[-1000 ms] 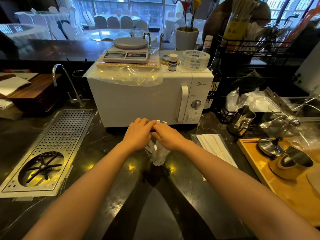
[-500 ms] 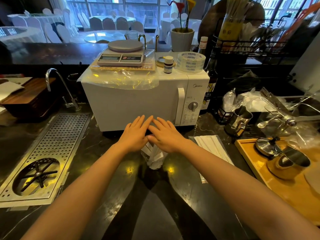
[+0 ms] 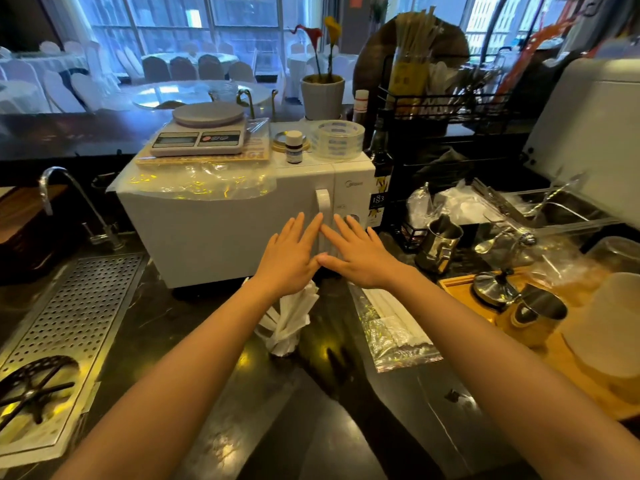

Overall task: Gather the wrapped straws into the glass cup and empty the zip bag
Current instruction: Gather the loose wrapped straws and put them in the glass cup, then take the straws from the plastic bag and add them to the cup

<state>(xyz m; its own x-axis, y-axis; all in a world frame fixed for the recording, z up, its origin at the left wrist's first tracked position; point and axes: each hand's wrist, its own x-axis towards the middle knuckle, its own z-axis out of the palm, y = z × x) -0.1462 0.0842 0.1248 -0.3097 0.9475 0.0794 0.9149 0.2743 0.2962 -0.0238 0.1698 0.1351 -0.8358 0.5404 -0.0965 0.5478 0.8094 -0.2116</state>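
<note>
A glass cup [image 3: 282,344] stands on the dark counter in front of the microwave, filled with white wrapped straws [image 3: 294,311] that fan out above its rim. My left hand [image 3: 289,259] and my right hand [image 3: 360,256] hover just above the straws, palms down, fingers spread, thumbs touching, holding nothing. To the right of the cup lies the clear zip bag [image 3: 394,336], flat on the counter, with several wrapped straws [image 3: 382,301] showing inside it.
A white microwave [image 3: 221,237] stands right behind the hands, with a scale [image 3: 201,133] and tape roll [image 3: 337,138] on top. A perforated drain tray [image 3: 69,323] lies left. A wooden tray [image 3: 568,372] with metal pitchers [image 3: 535,308] sits right.
Both hands were closed on the straw tops in the cup; they have since opened flat and lifted slightly above the straws. The camera view has shifted left.
</note>
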